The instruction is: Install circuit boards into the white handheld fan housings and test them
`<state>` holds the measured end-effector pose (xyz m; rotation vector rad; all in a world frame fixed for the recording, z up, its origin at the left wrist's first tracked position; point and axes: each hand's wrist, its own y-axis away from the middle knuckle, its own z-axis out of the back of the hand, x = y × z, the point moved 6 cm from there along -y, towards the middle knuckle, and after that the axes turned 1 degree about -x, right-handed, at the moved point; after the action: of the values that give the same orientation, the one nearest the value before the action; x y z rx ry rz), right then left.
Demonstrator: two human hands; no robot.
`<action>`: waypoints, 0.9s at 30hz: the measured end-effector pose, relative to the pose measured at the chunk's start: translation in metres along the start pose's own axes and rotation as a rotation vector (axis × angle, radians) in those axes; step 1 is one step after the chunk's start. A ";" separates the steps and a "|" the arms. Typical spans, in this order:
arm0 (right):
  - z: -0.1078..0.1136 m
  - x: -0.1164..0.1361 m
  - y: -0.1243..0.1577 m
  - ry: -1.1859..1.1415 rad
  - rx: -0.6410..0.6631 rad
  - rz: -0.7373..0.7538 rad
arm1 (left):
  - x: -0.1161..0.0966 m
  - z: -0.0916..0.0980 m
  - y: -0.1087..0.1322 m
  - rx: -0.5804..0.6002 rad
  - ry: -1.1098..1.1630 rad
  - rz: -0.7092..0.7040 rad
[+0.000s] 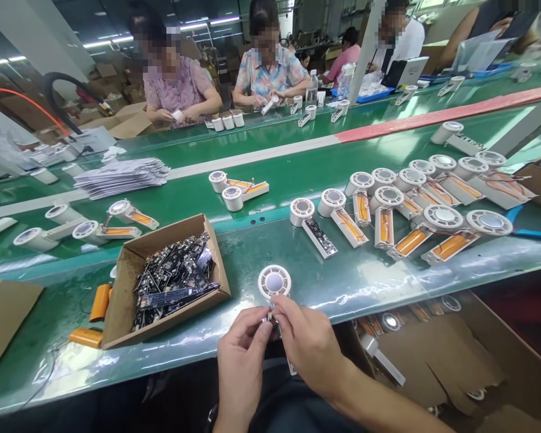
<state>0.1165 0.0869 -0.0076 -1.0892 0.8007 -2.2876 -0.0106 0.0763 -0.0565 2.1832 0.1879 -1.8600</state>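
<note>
My left hand point(242, 346) and my right hand point(304, 340) meet at the near edge of the green bench, both pinched on the handle of a small white handheld fan point(275, 282). Its round head points away from me and rests over the bench; the handle is mostly hidden by my fingers. A cardboard box of black circuit boards point(174, 279) stands just left of my hands. A group of open fan bodies with orange batteries point(408, 210) lies to the right.
Loose orange batteries point(100, 302) lie left of the box. More fans point(94, 225) and a stack of plastic bags point(121, 176) sit on the conveyor belt. Several people work across the belt. A cardboard carton point(478, 361) stands below the bench, at right.
</note>
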 end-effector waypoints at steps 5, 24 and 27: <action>0.000 -0.001 -0.001 -0.004 -0.008 0.001 | 0.001 -0.003 -0.001 0.050 0.013 0.053; -0.005 0.001 -0.004 -0.029 0.011 -0.021 | -0.002 -0.003 -0.006 0.055 0.125 0.175; -0.007 -0.002 0.001 -0.048 -0.022 -0.034 | -0.001 -0.004 -0.005 0.031 0.180 0.209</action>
<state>0.1124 0.0894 -0.0134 -1.1712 0.7958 -2.2772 -0.0081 0.0821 -0.0551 2.2926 -0.0348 -1.5666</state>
